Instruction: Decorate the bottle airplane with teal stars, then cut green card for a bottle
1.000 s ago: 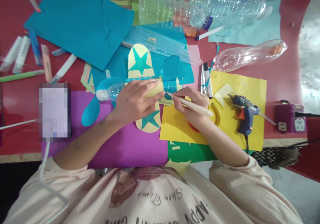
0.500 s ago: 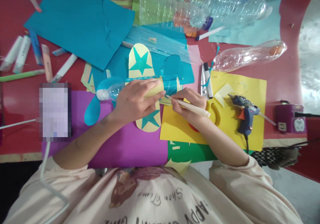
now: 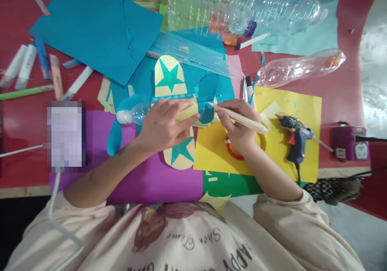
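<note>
My left hand [image 3: 163, 126] is wrapped over a clear plastic bottle [image 3: 133, 113] dressed as a paper plane, with pale yellow wings bearing teal stars [image 3: 169, 77] and a teal propeller [image 3: 114, 140] at its white cap. My right hand [image 3: 238, 128] pinches a cream-coloured pen [image 3: 242, 118], its tip touching the teal tail end of the bottle plane [image 3: 207, 112]. Both hands rest over purple paper [image 3: 145, 178] and yellow paper [image 3: 290, 158].
A blue hot glue gun [image 3: 294, 138] lies on the yellow sheet, right of my hand. Empty clear bottles [image 3: 242, 5] lie at the back, another bottle [image 3: 299, 67] to the right. Markers [image 3: 27, 67] are scattered at left. A teal sheet [image 3: 96, 25] and a purple socket box [image 3: 350, 144] are nearby.
My right hand has lifted up and to the right with the pen, its tip now higher on the tail. The bottle plane has turned slightly under my left hand.
</note>
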